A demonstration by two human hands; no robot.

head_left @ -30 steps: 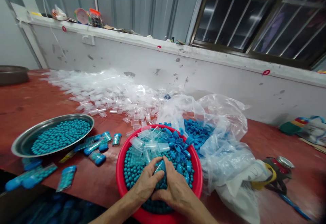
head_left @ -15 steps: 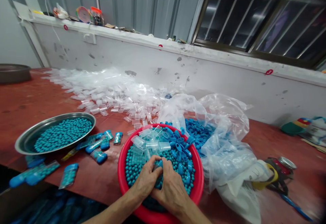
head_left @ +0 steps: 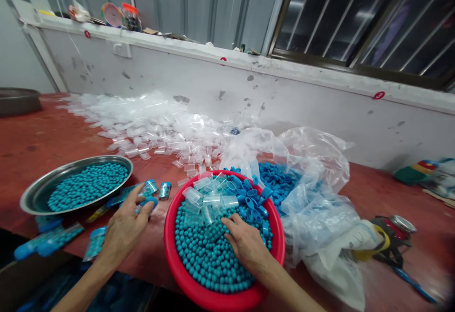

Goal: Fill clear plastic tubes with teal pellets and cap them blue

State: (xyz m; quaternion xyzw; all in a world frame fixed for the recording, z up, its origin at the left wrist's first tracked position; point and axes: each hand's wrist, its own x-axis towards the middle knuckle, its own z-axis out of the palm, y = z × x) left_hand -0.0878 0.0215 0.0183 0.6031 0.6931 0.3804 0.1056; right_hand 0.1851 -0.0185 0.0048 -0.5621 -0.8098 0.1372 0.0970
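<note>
My left hand (head_left: 124,224) is over the filled clear containers at the left of the table, thumb and fingers apart. A blue-capped container (head_left: 148,203) lies by its thumb and fingertips, partly hidden by the hand. My right hand (head_left: 247,243) is over teal beads (head_left: 206,260) in a red basin (head_left: 172,264), its fingers slightly bent and apart, with nothing visible in them. Empty clear containers (head_left: 213,201) lie on the beads at the basin's back. Loose blue caps (head_left: 250,198) sit at its back right.
A steel tray (head_left: 31,208) of teal beads stands at the left. Clear containers (head_left: 170,122) are heaped along the wall. Behind the basin, a plastic bag (head_left: 320,212) holds more blue caps (head_left: 279,179). A box of filled containers (head_left: 103,293) is below the table edge.
My hands were together over the basin, around a blue-capped piece. They have parted: the left has moved left to the filled containers, the right stays over the beads.
</note>
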